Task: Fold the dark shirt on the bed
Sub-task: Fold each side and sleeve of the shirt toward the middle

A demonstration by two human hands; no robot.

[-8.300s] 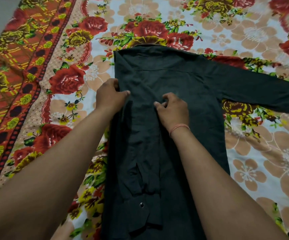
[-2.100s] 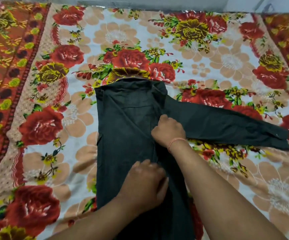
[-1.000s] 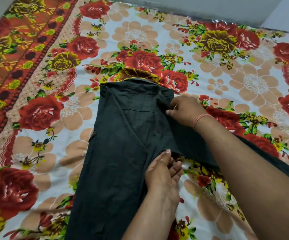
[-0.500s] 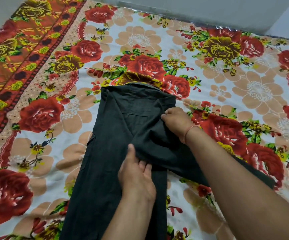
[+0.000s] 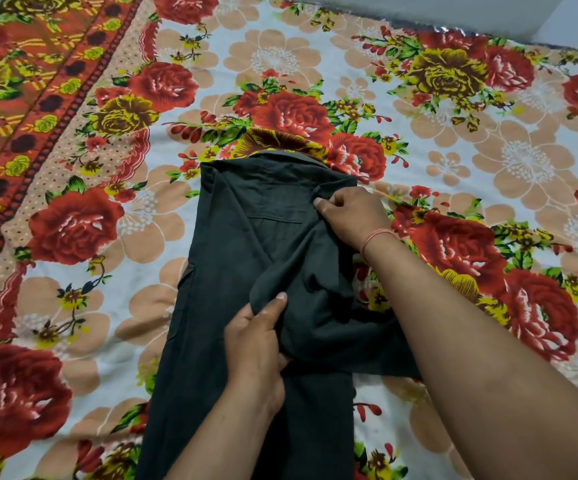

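The dark shirt (image 5: 232, 271) lies lengthwise on the bed, collar at the far end, its left side folded in over the back. My right hand (image 5: 346, 216) pinches the cloth at the right shoulder near the collar. My left hand (image 5: 256, 341) grips a bunched fold of the right sleeve over the middle of the shirt. The sleeve's far end runs under my right forearm and is hidden there.
The bed is covered by a floral sheet (image 5: 454, 133) with red roses and a patterned orange border (image 5: 21, 98) on the left. A grey wall (image 5: 419, 8) runs along the bed's far edge.
The right sleeve, stretched out to the right two seconds ago, has been drawn in over the shirt's body. My left hand now grips the bunched sleeve; my right hand shifted up the shoulder.
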